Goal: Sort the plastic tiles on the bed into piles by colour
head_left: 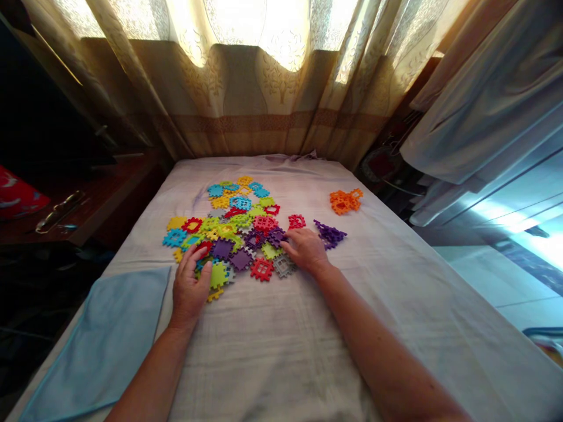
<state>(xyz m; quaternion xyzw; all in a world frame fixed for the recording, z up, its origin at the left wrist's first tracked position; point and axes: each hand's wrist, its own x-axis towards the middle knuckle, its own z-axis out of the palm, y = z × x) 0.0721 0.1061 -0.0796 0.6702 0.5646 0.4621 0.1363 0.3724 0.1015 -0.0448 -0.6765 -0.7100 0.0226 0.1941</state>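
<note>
A mixed heap of notched plastic interlocking tiles (241, 220), in yellow, blue, green, red, purple and grey, lies on the sheet-covered surface before me. My left hand (190, 287) rests at the heap's near left edge with fingers and thumb apart, beside a green tile (219, 274) and touching a red one (204, 248). At the heap's right side my right hand (307, 248) has its fingers and thumb closed at the edge of a purple tile (276, 237). A grey tile (284, 265) and a red window tile (263, 269) lie just in front of it.
Right of the heap sit a small purple pile (329, 234) and, farther back, an orange pile (345, 201). A light blue cloth (101, 340) covers the left front. Curtains (264, 99) hang behind; a dark wooden cabinet (109, 199) stands at the left.
</note>
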